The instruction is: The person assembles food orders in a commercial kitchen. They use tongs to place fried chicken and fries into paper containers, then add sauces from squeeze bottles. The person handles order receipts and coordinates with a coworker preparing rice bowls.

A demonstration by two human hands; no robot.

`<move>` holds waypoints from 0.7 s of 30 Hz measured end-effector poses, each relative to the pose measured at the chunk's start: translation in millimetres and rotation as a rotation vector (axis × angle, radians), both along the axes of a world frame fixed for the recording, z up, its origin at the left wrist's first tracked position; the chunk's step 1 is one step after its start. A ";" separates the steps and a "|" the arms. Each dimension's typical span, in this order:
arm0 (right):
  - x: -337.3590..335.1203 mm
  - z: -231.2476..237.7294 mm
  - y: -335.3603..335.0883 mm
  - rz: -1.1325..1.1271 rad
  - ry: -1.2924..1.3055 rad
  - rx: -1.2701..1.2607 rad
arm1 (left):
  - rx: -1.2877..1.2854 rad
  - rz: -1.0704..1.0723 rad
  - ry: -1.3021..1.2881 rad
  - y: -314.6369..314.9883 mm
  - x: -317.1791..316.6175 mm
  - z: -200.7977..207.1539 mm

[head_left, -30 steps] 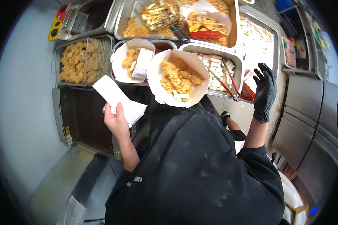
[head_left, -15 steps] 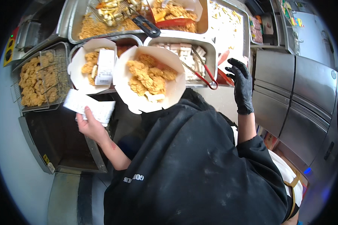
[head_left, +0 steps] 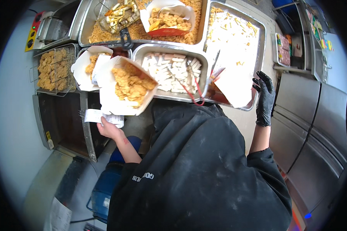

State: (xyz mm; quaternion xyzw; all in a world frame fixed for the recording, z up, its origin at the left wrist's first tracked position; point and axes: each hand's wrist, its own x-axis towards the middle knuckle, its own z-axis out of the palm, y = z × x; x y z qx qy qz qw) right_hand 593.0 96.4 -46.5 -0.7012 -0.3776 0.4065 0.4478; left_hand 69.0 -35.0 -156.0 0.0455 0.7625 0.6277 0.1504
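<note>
My bare left hand (head_left: pixel 111 130) pinches white paper receipts (head_left: pixel 93 116) just below a paper box (head_left: pixel 107 82). That box stands wide open and holds golden fried chicken (head_left: pixel 129 82). Behind its left side, partly covered, is a second chicken box (head_left: pixel 81 71) with a slip of paper in it. My right hand (head_left: pixel 265 98), in a black glove, is held up at the right with fingers apart and nothing in them. Nearest to it is a white paper piece with red edges (head_left: pixel 235 87), at the near end of a metal tray (head_left: pixel 261 50) scattered with fries and crumbs.
Red-handled tongs (head_left: pixel 198 99) rest in a pan (head_left: pixel 142 49) of pale sticks. Behind it, a crumb-filled tray (head_left: pixel 204 23) bears another chicken box (head_left: pixel 169 31) and a wire basket (head_left: pixel 121 17) of fries. Fried chicken fills a wire basket (head_left: pixel 71 73) at the left. Steel cabinets (head_left: pixel 297 92) stand right.
The whole view has shifted, showing more of the pale-stick pan and right-hand tray. The receipts in my left hand have curled closer together. My right hand stays raised and open.
</note>
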 end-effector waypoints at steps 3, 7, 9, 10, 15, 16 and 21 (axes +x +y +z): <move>61.7 -4.4 21.2 0.029 0.024 0.048 | -0.003 0.058 -0.083 -3.9 67.8 7.1; 121.3 2.2 32.1 0.045 0.048 0.023 | -0.147 0.014 -0.062 -10.5 120.5 -2.6; 147.8 1.2 22.6 0.019 0.042 0.001 | -0.173 0.006 -0.069 -13.4 134.4 -8.0; 160.6 -0.5 18.1 0.003 0.043 -0.002 | -0.179 -0.003 -0.068 -10.3 135.3 -13.7; 203.8 -30.3 -12.0 -0.168 0.009 -0.068 | -0.351 -0.100 0.077 -18.1 118.6 -71.7; 215.3 -39.9 -19.3 -0.221 0.025 -0.082 | -0.411 -0.120 0.088 -21.3 118.2 -83.4; 256.5 -105.4 -73.2 -0.493 0.034 -0.359 | -0.465 -0.143 -0.209 -30.4 144.4 -106.8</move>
